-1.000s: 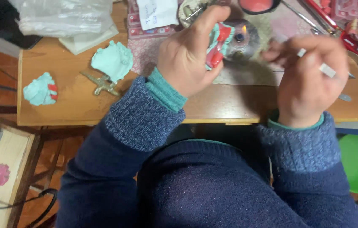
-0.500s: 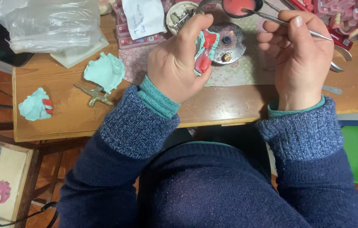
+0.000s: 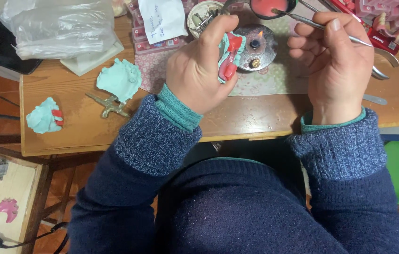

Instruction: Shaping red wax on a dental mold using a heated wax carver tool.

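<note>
— What do we have in our hands here?

— Our left hand [image 3: 199,70] is curled around a green plaster model with red wax [image 3: 230,59] on it, just above the middle of the frame, thumb along the top and fingers wrapped behind. Our right hand [image 3: 338,61] pinches a thin metal tool [image 3: 321,27] between thumb and fingertips, its tip reaching up to the small dish of red wax [image 3: 270,7] at the top edge.

— How do we think the model handles?

— We judge it stiff but brittle, fairly light, and the wax on it soft and easy to dent. So we'd grip the plaster base, as we do now, and keep our fingers off the red parts.

— And what's close by?

— The small burner [image 3: 256,42] sits right beside the model, between our hands, with a flame lit; that is the spot to mind. Toward the upper right lie more tools and pink boxes [image 3: 378,9], packed close. To the left of the frame the wooden table [image 3: 82,136] has more room: two other green casts [image 3: 119,80] and a brass hinge piece [image 3: 110,106] lie well apart there, and the near edge runs just under our wrists.
</note>
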